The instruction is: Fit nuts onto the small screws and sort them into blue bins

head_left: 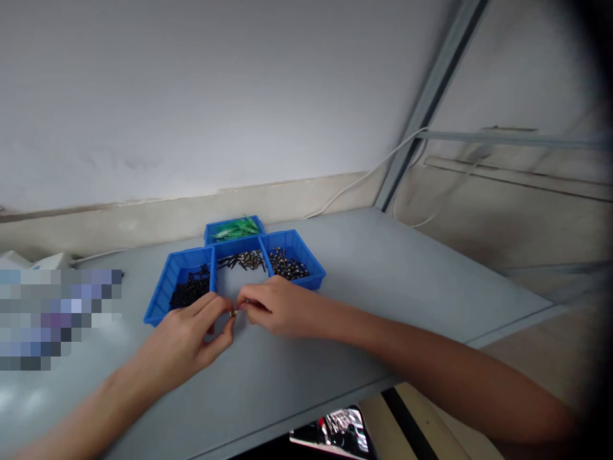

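Above the grey table, my left hand (pixel 194 335) pinches a small brass-coloured metal piece (pixel 234 314) between thumb and fingertips. My right hand (pixel 275 306) meets it from the other side, its thumb and fingers closed in a pinch; what they hold is too small to name. Just beyond both hands lies a loose pile of small silvery and dark metal parts (pixel 246 260). A blue bin (pixel 159 281) of black, screw-like pieces stands by my left hand. Beyond my right hand is another blue bin (pixel 315 279) with small shiny metal parts.
A third blue bin (pixel 234 245) at the back holds green plastic-looking pieces. Behind the table (pixel 383 268) rises a pale wall with a white cable (pixel 354 185) and a metal post (pixel 421 108). A blurred-out patch covers the left side. Below the front edge is a shiny rectangular item (pixel 352 425).
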`<state>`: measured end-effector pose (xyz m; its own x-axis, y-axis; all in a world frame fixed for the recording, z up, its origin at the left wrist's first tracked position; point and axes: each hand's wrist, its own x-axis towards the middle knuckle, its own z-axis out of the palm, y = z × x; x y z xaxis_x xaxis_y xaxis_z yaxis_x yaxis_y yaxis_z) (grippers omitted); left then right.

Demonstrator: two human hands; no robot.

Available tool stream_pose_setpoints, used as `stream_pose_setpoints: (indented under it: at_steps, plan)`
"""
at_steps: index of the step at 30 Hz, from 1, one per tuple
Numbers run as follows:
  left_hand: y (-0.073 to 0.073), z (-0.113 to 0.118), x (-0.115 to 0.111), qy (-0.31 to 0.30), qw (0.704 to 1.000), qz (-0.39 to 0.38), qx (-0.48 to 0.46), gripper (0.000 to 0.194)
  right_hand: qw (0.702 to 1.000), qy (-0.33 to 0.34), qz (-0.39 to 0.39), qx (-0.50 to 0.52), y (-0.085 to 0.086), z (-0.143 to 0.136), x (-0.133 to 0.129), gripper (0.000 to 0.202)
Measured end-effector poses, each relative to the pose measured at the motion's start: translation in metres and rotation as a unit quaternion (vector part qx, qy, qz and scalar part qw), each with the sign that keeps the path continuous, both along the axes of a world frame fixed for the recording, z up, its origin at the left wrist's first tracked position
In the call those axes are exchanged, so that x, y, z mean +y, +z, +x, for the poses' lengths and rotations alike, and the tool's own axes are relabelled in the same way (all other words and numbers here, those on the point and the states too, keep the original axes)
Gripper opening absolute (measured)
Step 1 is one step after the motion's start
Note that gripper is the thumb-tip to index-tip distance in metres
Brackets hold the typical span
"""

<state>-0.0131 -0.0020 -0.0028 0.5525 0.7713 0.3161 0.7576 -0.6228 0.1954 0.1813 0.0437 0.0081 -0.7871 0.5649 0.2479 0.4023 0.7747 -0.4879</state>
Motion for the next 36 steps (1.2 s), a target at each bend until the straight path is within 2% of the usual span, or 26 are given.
stream_pose_setpoints:
  at_steps: [3, 6, 18, 24, 28, 36]
  plan:
    - [-0.001, -0.001, 0.001, 0.006, 1.000, 0.003, 0.010, 0.015, 0.998, 0.003, -0.065, 0.017, 0.001, 0.000, -0.001, 0.019]
    - [-0.004, -0.002, 0.001, -0.002, 1.000, 0.003, 0.018, 0.015, 0.996, -0.003, -0.087, 0.020, -0.002, -0.003, -0.002, 0.022]
    - [-0.006, -0.005, 0.005, 0.001, 0.998, 0.002, 0.062, 0.025, 0.999, -0.009, -0.049, 0.001, -0.005, -0.003, 0.002, 0.013]
    - [-0.006, -0.007, 0.006, -0.028, 0.997, 0.009, 0.065, 0.025, 0.999, -0.002, -0.047, -0.014, -0.011, -0.004, 0.004, 0.011]
    - [-0.006, -0.010, 0.005, -0.046, 0.992, 0.020, 0.113, 0.025, 0.999, -0.002, -0.037, -0.023, -0.013, -0.005, 0.003, 0.012]
    - [-0.006, -0.008, 0.004, -0.042, 0.977, 0.036, 0.205, 0.025, 0.999, -0.015, 0.003, -0.052, -0.013, -0.005, 0.000, 0.009]
